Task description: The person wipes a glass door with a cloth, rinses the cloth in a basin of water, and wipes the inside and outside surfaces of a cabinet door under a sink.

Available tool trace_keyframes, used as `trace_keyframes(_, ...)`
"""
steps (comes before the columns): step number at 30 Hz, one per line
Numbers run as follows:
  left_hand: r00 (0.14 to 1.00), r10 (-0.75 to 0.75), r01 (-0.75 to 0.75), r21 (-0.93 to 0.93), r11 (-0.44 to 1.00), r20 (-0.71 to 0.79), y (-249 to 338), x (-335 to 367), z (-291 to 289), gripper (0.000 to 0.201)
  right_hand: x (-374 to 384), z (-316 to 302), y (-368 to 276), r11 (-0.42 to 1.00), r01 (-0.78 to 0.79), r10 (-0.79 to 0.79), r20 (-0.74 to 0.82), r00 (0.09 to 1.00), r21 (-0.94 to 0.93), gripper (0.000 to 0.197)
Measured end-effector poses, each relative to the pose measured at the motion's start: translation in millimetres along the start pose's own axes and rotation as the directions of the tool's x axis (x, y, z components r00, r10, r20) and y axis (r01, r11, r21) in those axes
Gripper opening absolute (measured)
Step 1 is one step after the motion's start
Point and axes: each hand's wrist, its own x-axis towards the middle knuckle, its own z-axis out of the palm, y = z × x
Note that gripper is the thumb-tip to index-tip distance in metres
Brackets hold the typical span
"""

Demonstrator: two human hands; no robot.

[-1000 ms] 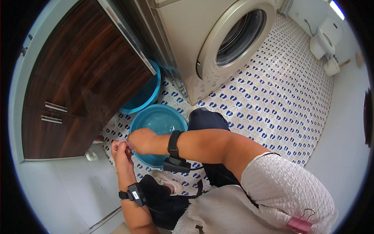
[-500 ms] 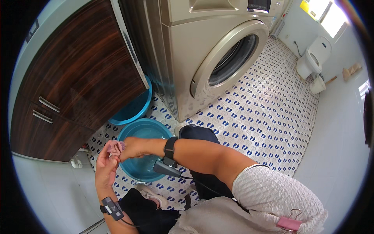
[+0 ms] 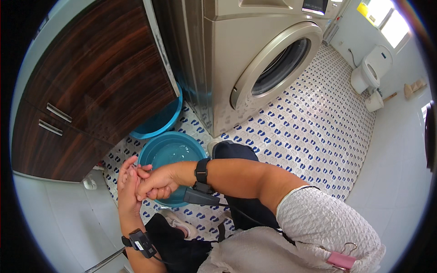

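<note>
My left hand [image 3: 129, 184] and my right hand [image 3: 158, 183] press together over the left side of a blue basin [image 3: 199, 146]. Between them is a small pink cloth, almost wholly hidden by the fingers now. My right hand is closed in a fist against the left palm. The left fingers are bent around from the far side. Water with bright glints lies in the basin below. Both wrists wear black straps with small devices and cables.
A second blue basin [image 3: 174, 119] sits partly under the dark wood cabinet [image 3: 91, 73]. The washing machine [image 3: 227, 68] stands beyond, its round door [image 3: 314, 41] facing right. Patterned tiles [image 3: 309, 109] cover the floor. A toilet [image 3: 371, 70] and a white bucket [image 3: 374, 102] stand far right.
My right hand has turned and closed lower against my left palm. The pink cloth, plainly visible between the fingers before, is now mostly covered. The view has shifted slightly.
</note>
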Motion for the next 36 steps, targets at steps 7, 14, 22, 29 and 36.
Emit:
trace_keyframes(7,0.907,-0.006,-0.054,-0.131,0.990,-0.421,-29,21,9,0.027,3,3,-7,0.855,-0.120,-0.222,-0.565,0.795,-0.505,0.018)
trace_keyframes(14,0.869,0.085,-0.163,-0.120,0.979,-0.488,-50,37,-8,0.019,15,-1,2,0.448,-0.344,-0.552,-0.558,0.619,-0.825,0.024)
trace_keyframes(22,0.800,-0.075,-0.112,-0.272,0.956,-0.595,-77,49,-15,0.017,10,-5,19,0.174,-0.484,-0.732,-0.441,0.519,-0.857,0.017)
trace_keyframes(29,0.879,-0.261,0.079,-0.418,0.905,-0.398,-61,42,-2,0.022,-16,-7,12,0.333,-0.376,-0.761,-0.482,0.434,-0.865,0.063)
trace_keyframes(36,0.878,-0.211,-0.016,-0.467,0.884,-0.429,-61,36,-39,0.024,-106,18,-41,-0.045,-0.316,-0.982,0.099,-0.158,-0.948,0.031)
